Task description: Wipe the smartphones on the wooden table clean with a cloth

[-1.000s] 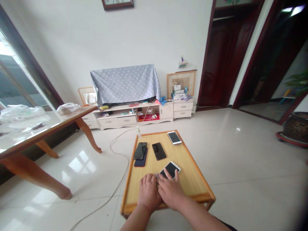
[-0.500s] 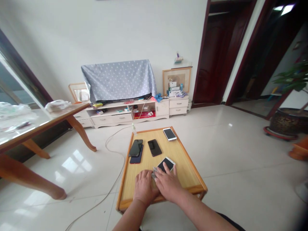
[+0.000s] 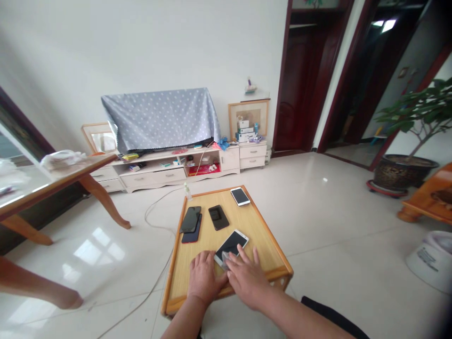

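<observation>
A white smartphone [image 3: 231, 245] with a dark screen lies slanted near the front of the small wooden table [image 3: 263, 245]. My left hand [image 3: 205, 278] steadies its lower left end, fingers bent and thumb along the near edge. Under the fingertips of my right hand [image 3: 247, 278] a crumpled greyish cloth [image 3: 225, 259] is pressed on the lower part of the screen. Some of the right fingers are stretched over the phone. Beyond it lie a black phone [image 3: 218, 217], a second white phone [image 3: 240, 197], and a dark phone [image 3: 190, 219] partly covering a blue phone [image 3: 193, 233].
A small clear bottle [image 3: 187, 192] stands by the table's far left corner. A cable [image 3: 155, 278] runs over the floor on the left. Beside it is a larger table [image 3: 102, 165]. A white bucket [image 3: 431, 261] and a potted plant [image 3: 402, 174] are on the right.
My right hand and the cloth have shifted towards the phone's near end, baring more of the screen. The camera view has turned to the right.
</observation>
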The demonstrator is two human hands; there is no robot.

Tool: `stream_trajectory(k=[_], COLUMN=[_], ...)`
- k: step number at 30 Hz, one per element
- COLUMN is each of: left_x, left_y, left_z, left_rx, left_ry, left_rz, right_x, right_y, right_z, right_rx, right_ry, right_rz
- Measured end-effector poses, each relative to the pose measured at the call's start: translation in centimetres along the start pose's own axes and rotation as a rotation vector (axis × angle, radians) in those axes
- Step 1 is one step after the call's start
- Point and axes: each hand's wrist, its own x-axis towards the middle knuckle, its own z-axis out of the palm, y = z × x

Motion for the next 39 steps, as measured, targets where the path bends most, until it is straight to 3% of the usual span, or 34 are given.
stream_trajectory(k=[4, 6, 14, 16, 22, 29, 39], left_x=[0.0, 0.0, 0.2, 0.1, 0.0, -0.2, -0.6], left_y=[0.7, 0.9, 0.4, 0.5, 0.7, 0.7, 0.2], left_z=[-0.5, -0.6, 0.1, 0.1, -0.2, -0.5, -0.5], left_rx=[0.015, 0.018, 0.026, 0.034, 0.042, 0.017, -0.026], left_ry=[0.007, 0.005, 0.016, 0.015, 0.007, -0.006, 0.019], left_rz=[-0.009, -0.011, 0.020, 0.019, 0.018, 0.006, 0.040], right_x=[2.3, 2.8, -0.3, 0.3, 4.2, 6.1, 8.8], right_y=[3.8, 4.6, 0.3, 1.0, 6.8, 7.3, 7.6], right_z=[-2.3, -2.7, 0.6, 0.1, -3.1, -2.4, -0.5], right_rx=[-0.037, -0.059, 0.010, 0.016, 0.097, 0.248, 0.528], right_ry=[0.045, 0.068, 0.089, 0.101, 0.201, 0.236, 0.393], right_rz=[0.259, 0.315, 0.005, 0.055, 0.404, 0.419, 0.478])
